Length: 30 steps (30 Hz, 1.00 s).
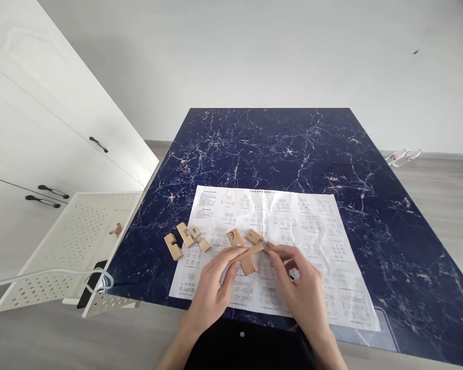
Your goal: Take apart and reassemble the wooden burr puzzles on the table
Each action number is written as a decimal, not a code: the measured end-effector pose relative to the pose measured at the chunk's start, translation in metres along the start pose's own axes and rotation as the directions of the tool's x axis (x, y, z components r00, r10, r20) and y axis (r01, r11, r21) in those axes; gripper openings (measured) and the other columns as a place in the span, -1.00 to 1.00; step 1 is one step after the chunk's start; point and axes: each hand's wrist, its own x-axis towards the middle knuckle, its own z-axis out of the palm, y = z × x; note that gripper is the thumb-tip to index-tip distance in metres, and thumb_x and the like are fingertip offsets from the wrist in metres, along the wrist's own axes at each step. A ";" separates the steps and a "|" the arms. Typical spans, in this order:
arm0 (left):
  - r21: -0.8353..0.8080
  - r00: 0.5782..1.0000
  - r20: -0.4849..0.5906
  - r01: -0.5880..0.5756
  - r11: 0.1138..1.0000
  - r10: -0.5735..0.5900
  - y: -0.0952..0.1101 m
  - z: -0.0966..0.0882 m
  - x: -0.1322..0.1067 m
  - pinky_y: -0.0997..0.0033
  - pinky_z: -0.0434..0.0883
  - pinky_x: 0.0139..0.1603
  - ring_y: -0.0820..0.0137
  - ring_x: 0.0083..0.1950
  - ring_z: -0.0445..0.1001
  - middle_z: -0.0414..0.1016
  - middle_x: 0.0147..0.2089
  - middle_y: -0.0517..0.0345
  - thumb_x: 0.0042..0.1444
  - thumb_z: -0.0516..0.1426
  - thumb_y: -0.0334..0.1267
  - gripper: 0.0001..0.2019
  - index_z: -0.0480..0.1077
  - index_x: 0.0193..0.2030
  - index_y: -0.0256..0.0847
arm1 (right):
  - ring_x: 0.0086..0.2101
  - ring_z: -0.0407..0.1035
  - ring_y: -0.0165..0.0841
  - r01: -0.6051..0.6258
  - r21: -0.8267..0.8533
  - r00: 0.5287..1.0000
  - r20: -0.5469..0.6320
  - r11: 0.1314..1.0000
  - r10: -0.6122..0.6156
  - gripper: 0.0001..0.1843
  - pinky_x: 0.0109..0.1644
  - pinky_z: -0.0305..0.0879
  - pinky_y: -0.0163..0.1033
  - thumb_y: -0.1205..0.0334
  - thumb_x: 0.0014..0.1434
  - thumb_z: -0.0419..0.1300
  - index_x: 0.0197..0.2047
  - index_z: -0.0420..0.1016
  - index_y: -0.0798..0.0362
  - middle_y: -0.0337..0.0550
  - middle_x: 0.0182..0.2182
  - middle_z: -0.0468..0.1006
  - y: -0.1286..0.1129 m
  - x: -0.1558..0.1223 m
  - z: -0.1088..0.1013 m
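Room: white cabinet [42, 128], far left, dark handles. Below it, white perforated bin [42, 288], with one small wooden item [117, 230] inside and white cable [42, 276] across it.

Surface: dark blue marbled table [254, 149], bearing a creased printed sheet [343, 313].

Loose notched pieces [173, 247], left: grouped around the sheet's left edge, some on paper, the outermost on bare tabletop. Risk: a sweep of the left forearm could scatter them, perhaps over the table's near side.

Left hand [214, 290]: thumb and forefinger pinched narrowly on crossed wooden pieces [235, 238], one marked 3, above the sheet. Risk: with so few fingertips bearing, the cross could twist or part under a sideways push.

Piece marked 1 [253, 236], just right of these: notched; whether seated against the crossbar, cannot tell. Risk: forced while misaligned, it could jam or slip.

Right hand [301, 280]: thumb and fingertips closed on that piece's right end. Risk: a wrist dragging could shift the sheet.

Far right: clear bottles [403, 156], floor.
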 end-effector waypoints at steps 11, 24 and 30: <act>-0.143 0.988 -0.040 0.142 0.979 -0.150 0.003 -0.001 -0.002 0.10 0.62 0.28 0.09 0.33 0.59 0.60 0.30 0.03 0.52 0.16 -0.09 -0.65 0.45 0.37 0.07 | -0.01 0.46 0.00 0.223 -0.287 0.975 0.042 0.932 -0.220 -0.72 0.03 0.46 0.10 -0.02 0.54 0.16 0.10 0.55 -0.04 0.05 0.00 0.61 0.023 0.014 0.004; -0.355 0.951 -0.124 0.224 0.908 -0.283 0.000 -0.003 -0.004 -0.02 0.51 0.43 0.08 0.41 0.55 0.56 0.35 0.03 0.46 0.23 -0.03 -0.33 0.08 0.61 0.21 | -0.44 0.30 -0.30 -0.253 0.385 0.964 0.175 0.888 0.199 -0.54 -0.36 0.25 -0.20 -0.22 0.51 0.15 0.04 0.62 -0.01 -0.18 -0.43 0.50 -0.011 0.004 -0.003; -0.319 0.942 -0.123 0.259 0.912 -0.311 0.000 -0.005 -0.001 0.02 0.57 0.37 0.04 0.37 0.57 0.57 0.30 -0.02 0.39 0.29 -0.04 -0.62 0.47 0.28 -0.01 | -0.48 0.31 -0.34 -0.522 0.644 0.849 0.453 0.560 0.271 -0.44 -0.37 0.21 -0.24 -0.26 0.39 0.32 0.20 0.46 -0.03 -0.20 -0.45 0.60 -0.028 -0.003 0.002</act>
